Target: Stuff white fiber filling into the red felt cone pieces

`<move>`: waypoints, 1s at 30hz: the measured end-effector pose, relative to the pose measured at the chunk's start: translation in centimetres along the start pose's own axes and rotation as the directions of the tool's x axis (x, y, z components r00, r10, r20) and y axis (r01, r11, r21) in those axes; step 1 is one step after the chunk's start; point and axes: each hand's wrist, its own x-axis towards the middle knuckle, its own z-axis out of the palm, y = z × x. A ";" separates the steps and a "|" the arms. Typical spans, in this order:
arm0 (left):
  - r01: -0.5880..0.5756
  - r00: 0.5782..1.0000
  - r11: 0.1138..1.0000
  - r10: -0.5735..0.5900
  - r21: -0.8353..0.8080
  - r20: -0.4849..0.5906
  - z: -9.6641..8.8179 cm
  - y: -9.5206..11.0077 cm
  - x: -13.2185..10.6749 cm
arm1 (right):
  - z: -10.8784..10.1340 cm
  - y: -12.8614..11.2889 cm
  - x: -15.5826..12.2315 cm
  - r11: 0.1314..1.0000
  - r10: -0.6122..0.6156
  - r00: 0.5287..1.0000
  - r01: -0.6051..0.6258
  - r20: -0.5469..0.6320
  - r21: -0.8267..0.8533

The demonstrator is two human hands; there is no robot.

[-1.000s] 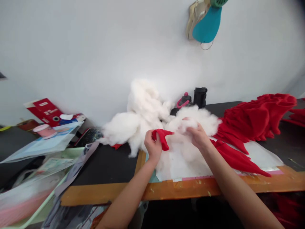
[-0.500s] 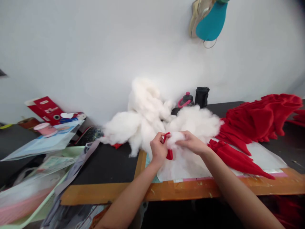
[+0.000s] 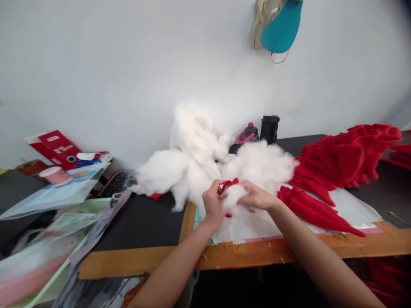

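Note:
Pinched in my left hand (image 3: 213, 202) is a small red fabric piece (image 3: 231, 183), its edge showing above and below the fingers. My right hand (image 3: 258, 196) has its fingers closed on a tuft of white stuffing (image 3: 233, 198) and presses it against the red piece. Most of the fabric is hidden behind the tuft and the fingers. Just behind my hands lies a big loose heap of white stuffing (image 3: 195, 149). Right of my right wrist, a pointed red fabric stack (image 3: 317, 209) rests on white sheeting (image 3: 356, 207).
A tall pile of red fabric pieces (image 3: 346, 158) stands at the right. Near the wall are a black bottle (image 3: 269, 129) and a pink-lidded bottle (image 3: 248, 133). At left sit a red box (image 3: 58, 149), pink thread spool (image 3: 55, 175) and green basket (image 3: 54, 273). Brown tape (image 3: 128, 262) edges the table.
The stuffing tuft is now bunched more compactly against the red fabric, and my right hand has shifted slightly down and left. The view has turned slightly to the right.

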 end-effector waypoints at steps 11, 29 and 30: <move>0.005 0.995 1.000 -0.003 0.022 -0.103 0.7 -0.8 0.3 | -0.3 0.3 0.4 0.884 0.131 0.986 -0.164 -0.105 -0.438; 0.080 0.996 0.950 -0.086 -0.301 -0.008 0.6 0.0 -0.1 | 0.1 0.7 0.6 0.985 -0.047 0.998 0.053 -0.040 0.164; 0.078 0.996 0.952 -0.084 -0.295 -0.007 0.6 0.0 -0.1 | 0.1 0.8 0.7 0.986 -0.039 0.998 0.046 -0.044 0.161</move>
